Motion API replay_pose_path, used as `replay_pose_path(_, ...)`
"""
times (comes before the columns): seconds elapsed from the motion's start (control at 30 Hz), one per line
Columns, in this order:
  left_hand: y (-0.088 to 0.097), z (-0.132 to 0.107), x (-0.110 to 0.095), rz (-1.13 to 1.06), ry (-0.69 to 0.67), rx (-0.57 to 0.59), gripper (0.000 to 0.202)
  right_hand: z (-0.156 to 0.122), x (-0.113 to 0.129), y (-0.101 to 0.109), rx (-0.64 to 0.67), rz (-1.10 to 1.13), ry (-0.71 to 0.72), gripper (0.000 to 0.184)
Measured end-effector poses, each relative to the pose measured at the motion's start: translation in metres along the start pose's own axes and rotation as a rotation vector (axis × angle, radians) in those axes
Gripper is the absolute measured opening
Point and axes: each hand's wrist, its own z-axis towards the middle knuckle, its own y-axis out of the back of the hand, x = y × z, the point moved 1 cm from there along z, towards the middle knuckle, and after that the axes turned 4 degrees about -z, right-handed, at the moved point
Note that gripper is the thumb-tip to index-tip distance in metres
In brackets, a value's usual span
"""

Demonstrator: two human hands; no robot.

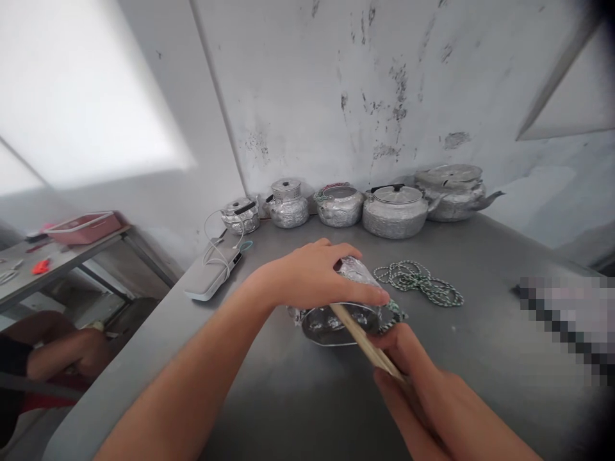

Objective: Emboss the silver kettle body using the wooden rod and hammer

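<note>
A small silvery metal pot [369,276] lies tipped on its side on the grey table, its dark oval opening facing me. Over its top wraps my left hand [319,272], thumb pressed near the rim. My right hand [413,371] is closed around a pale wooden stick [360,334], whose far end reaches into the opening; that tip is hidden. Green-and-white cord shows at the pot's right side by my right fingers. Beyond the pot, a loose bundle of similar cord [423,285] rests on the table.
Several hammered metal kettles [396,214] line the wall at the back. At the left edge sits a grey power bank [214,272] with a white cable. A pink basket [86,227] stands on a side table, and a seated person's legs [62,352] show below it.
</note>
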Motion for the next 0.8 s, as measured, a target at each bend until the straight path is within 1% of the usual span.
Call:
replay_pose_path(0.17,-0.001,0.001,0.001,-0.012,-0.002,-0.011,0.076,0.007,0.004,0.000,0.009,0.026,-0.010,0.051)
replay_pose_path(0.37,-0.001,0.001,0.002,-0.008,-0.010,-0.011,0.076,0.007,0.007,0.004,0.014,0.046,-0.015,0.043)
replay_pose_path(0.43,-0.001,0.000,0.002,-0.009,-0.006,-0.011,0.077,0.008,0.009,0.005,0.040,0.058,0.003,0.039)
replay_pose_path(0.53,-0.001,0.001,0.001,-0.001,-0.009,-0.007,0.076,0.011,0.012,0.004,0.078,0.012,0.034,0.036)
replay_pose_path(0.6,-0.001,0.001,0.000,0.004,-0.007,-0.006,0.077,0.011,0.012,0.003,0.095,0.002,0.030,0.034)
replay_pose_path(0.67,-0.001,0.000,0.000,0.002,-0.006,-0.005,0.077,0.010,0.011,0.002,0.105,0.058,0.008,0.029)
replay_pose_path(0.7,-0.001,0.000,0.000,-0.001,-0.007,-0.005,0.077,0.009,0.010,0.002,0.079,0.076,0.001,0.028)
replay_pose_path(0.73,-0.001,0.000,0.000,-0.003,-0.008,-0.004,0.077,0.009,0.009,0.002,0.067,0.072,0.017,0.026)
replay_pose_path(0.8,-0.001,0.000,0.001,-0.008,-0.005,-0.003,0.077,0.009,0.007,0.001,0.084,0.031,0.014,0.025)
